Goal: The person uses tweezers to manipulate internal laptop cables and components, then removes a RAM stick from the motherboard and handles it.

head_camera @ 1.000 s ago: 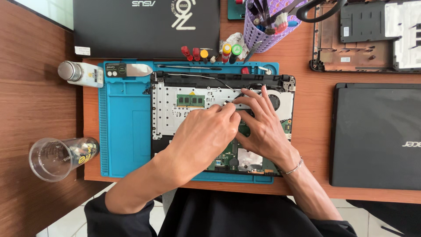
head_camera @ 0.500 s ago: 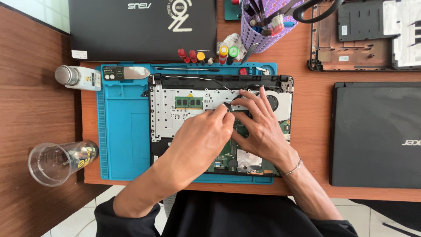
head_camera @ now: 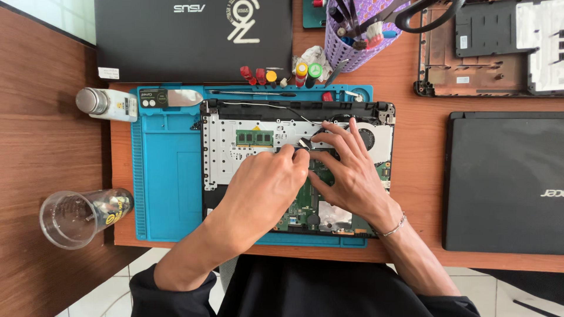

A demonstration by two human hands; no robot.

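An opened laptop base (head_camera: 235, 158) lies on a blue work mat (head_camera: 167, 188), with its silver inner frame, a green memory stick (head_camera: 254, 138) and the green mainboard (head_camera: 302, 208) exposed. My left hand (head_camera: 264, 188) rests over the middle of the board. Its fingertips are pinched together on a small silver piece (head_camera: 304, 142); what that piece is cannot be made out. My right hand (head_camera: 352, 176) lies beside it with fingers spread, the tips pressing on the board next to the round fan (head_camera: 368, 138). It holds nothing.
A closed black laptop (head_camera: 194, 38) lies at the back and another (head_camera: 505, 182) at the right. A stripped laptop shell (head_camera: 470, 58) sits at the back right, next to a purple tool cup (head_camera: 361, 35). Small bottles (head_camera: 282, 75), a white bottle (head_camera: 108, 104) and a clear cup (head_camera: 79, 217) stand around the mat.
Both hands stay at the same spot on the board; only the fingertips have shifted slightly.
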